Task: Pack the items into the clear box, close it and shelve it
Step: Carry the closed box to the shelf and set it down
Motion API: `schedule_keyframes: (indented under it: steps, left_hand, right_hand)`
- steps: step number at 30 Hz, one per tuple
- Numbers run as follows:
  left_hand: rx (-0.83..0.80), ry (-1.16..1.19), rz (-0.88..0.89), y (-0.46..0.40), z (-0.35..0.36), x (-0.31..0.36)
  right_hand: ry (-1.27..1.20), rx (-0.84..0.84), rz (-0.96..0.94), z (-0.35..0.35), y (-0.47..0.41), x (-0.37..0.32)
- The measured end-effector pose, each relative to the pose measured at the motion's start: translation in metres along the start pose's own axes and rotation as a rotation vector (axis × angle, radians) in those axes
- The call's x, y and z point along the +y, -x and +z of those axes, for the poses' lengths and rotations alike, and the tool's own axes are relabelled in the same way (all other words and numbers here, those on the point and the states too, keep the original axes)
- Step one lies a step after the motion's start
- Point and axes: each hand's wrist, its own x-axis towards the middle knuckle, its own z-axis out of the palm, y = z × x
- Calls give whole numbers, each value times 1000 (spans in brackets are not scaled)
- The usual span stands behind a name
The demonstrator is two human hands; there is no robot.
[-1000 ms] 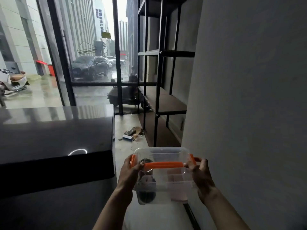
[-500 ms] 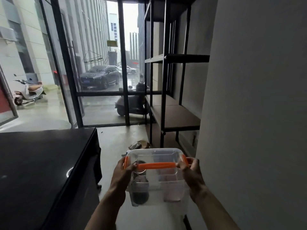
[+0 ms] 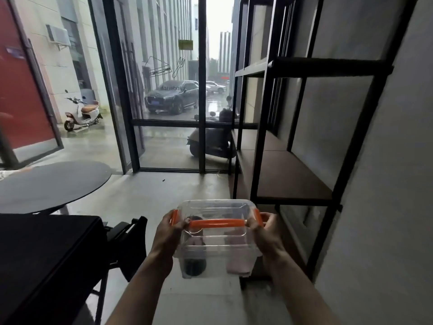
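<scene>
Both hands carry the clear box [image 3: 216,238] in the air, above the grey floor [image 3: 150,198]. The left hand [image 3: 167,235] grips its left end and the right hand [image 3: 266,233] its right end, fingers closed around the sides by the orange latches. The lid with its orange handle [image 3: 218,223] is on. A dark round thing and a pinkish thing lie inside. The black shelf unit [image 3: 293,174] stands just to the right of the box.

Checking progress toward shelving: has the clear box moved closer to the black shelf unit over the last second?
Yes. The clear box, held by the left hand and right hand, has come forward: the shelf unit now stands right beside it.
</scene>
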Motion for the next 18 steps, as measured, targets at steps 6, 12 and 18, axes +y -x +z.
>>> schedule_keyframes:
  steps: [6,12,18]
  left_hand:
    - [58,53,-45,-153,9,13]
    - [61,21,2,-326,8,39]
    - [70,33,-13,-456,16,47]
  right_hand:
    - [64,-62,15,69,-153,-15]
    - [142,-4,-1,141,-308,-37]
    - [53,-69,-2,191,-427,-50]
